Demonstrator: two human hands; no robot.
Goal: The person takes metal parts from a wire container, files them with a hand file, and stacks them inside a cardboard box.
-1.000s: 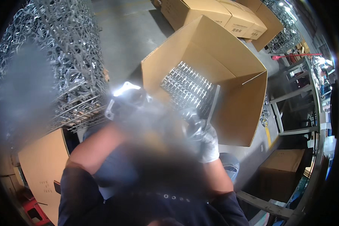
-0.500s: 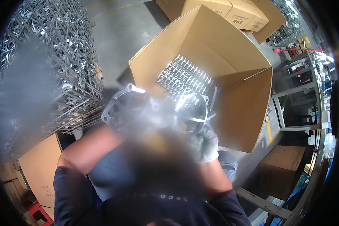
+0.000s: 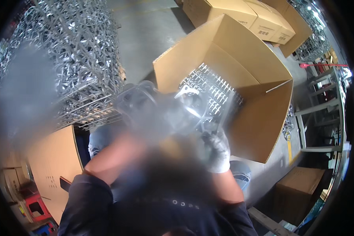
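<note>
My right hand (image 3: 217, 151), in a pale grey glove, is closed on the lower end of a shiny metal ring-shaped bracket (image 3: 187, 92). A second, blurred ring-shaped bracket (image 3: 126, 92) is held up at the end of my left forearm. My left hand (image 3: 139, 128) is behind a hazy smear, so its fingers do not show clearly. Both brackets are above the near side of a large open cardboard box (image 3: 255, 129). Inside it, rows of similar shiny metal parts (image 3: 214, 88) stand packed together.
On the left rises a wire cage (image 3: 80, 59) heaped with metal parts. Closed cartons (image 3: 259, 19) stand beyond the open box. To the right are a metal frame table (image 3: 318, 108) and a brown carton (image 3: 299, 183). A cardboard sheet (image 3: 51, 169) and a red stool (image 3: 37, 206) are at lower left.
The view has shifted, so the box and cage appear farther right. The bracket in my right hand has turned and tilted. The left bracket has turned and looks more blurred.
</note>
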